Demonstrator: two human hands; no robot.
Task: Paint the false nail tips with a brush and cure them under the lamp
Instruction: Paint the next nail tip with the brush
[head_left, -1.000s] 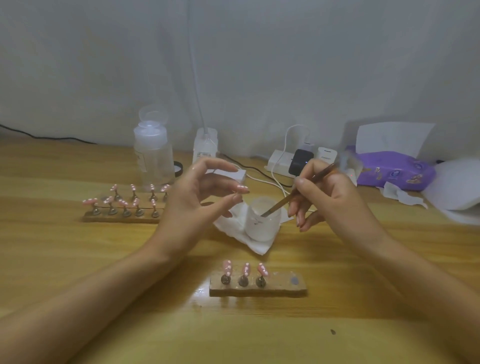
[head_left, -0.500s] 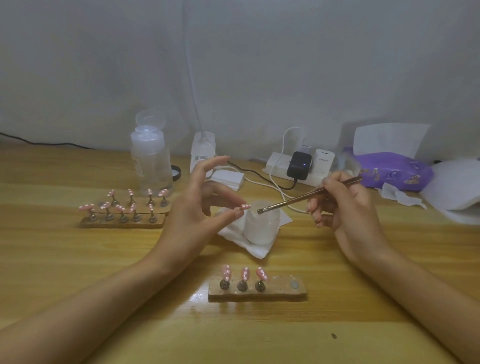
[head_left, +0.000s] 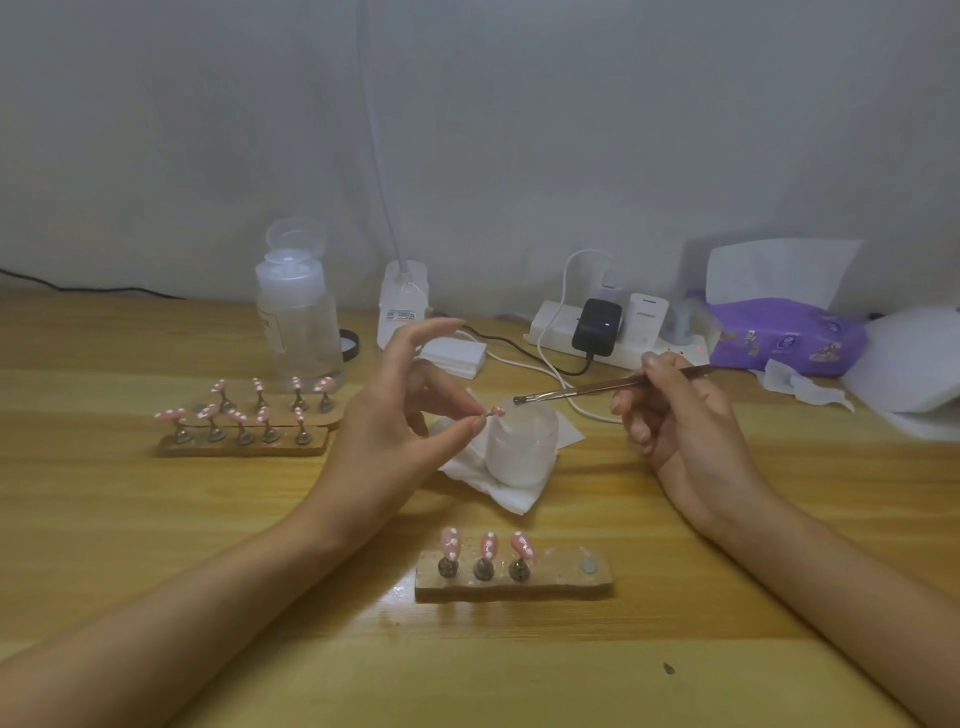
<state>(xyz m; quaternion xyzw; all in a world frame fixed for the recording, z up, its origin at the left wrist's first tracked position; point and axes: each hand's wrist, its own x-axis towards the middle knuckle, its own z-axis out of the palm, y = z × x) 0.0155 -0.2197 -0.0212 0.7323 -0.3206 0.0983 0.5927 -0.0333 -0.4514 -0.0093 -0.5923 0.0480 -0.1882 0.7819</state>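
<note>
Pink tip (head_left: 496, 412) pinched, left grip (head_left: 384, 415) | brush (head_left: 597, 387) pinched, right grip (head_left: 680, 415) | cup (head_left: 521, 447) between (glass, perhaps)

The pinched nail tip (head_left: 497, 411) is too small to tell its pattern.

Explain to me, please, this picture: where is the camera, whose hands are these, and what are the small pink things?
No machine here: a person works with bare hands, and the one camera sits on that person's head, looking forward and down. The left hand pinches a small pink false nail tip. The right hand holds a thin brush, its bristles close to that tip, above a white cup standing on a tissue. On the wooden table, the near wooden holder carries three more pink tips; the far holders at the left carry others. Behind stand a clear bottle, a power strip and a purple tissue pack.
</note>
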